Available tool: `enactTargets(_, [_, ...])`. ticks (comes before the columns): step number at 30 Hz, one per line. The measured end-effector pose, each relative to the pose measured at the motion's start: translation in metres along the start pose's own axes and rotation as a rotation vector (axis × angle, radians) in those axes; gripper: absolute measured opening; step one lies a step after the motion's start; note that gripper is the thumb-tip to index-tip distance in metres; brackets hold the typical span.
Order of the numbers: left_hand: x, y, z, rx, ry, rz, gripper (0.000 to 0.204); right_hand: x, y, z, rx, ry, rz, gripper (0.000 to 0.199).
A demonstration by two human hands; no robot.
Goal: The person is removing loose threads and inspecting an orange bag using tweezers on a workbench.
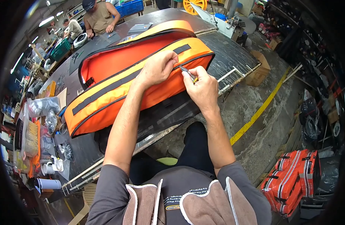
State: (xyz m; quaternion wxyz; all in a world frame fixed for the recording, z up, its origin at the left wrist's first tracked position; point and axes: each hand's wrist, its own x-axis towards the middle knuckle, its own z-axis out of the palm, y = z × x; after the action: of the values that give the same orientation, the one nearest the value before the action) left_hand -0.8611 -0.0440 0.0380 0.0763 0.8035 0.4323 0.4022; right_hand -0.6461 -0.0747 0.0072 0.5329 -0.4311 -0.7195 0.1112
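Observation:
A large orange bag (pixel 150 88) with black edging and black strips lies on the dark table, its open side showing a red inside. My left hand (pixel 158 67) rests over the bag's upper face, the fingers curled into a pinch near the black edging. What lies between those fingertips is too small to make out. Close to its right, my right hand (pixel 201 87) grips a small pointed cutting tool (pixel 185 70) with a grey tip and a bit of yellow. That tip sits against the black edging, pointing toward my left hand.
Across the table (pixel 232 52), a person (pixel 101 18) works with both hands. Scissors (pixel 75 57) lie at the far left. Plastic bags, cups and bins crowd the left side. A cardboard box (pixel 258 69) stands beyond the right edge; red bags (pixel 290 180) are stacked at lower right.

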Motion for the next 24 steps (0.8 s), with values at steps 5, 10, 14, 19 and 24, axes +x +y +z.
enactTargets(5, [-0.005,-0.007,0.003,-0.049,0.03,0.076,0.007,0.004,0.0,0.009,-0.069,-0.053,0.023,0.027])
enactTargets(10, [-0.005,-0.006,0.004,-0.007,0.019,0.054,0.007,0.005,-0.002,0.006,-0.104,-0.086,0.038,0.028])
enactTargets(14, [-0.004,-0.002,0.002,-0.025,0.02,0.041,0.009,0.005,-0.003,0.006,-0.115,-0.097,0.047,0.028])
enactTargets(19, [-0.003,-0.002,0.001,-0.015,0.012,0.01,0.012,0.006,-0.001,0.007,-0.111,-0.105,0.043,0.029])
enactTargets(24, [0.002,0.0,0.0,-0.037,0.004,-0.036,0.01,0.006,-0.001,0.006,-0.067,-0.104,0.053,0.029])
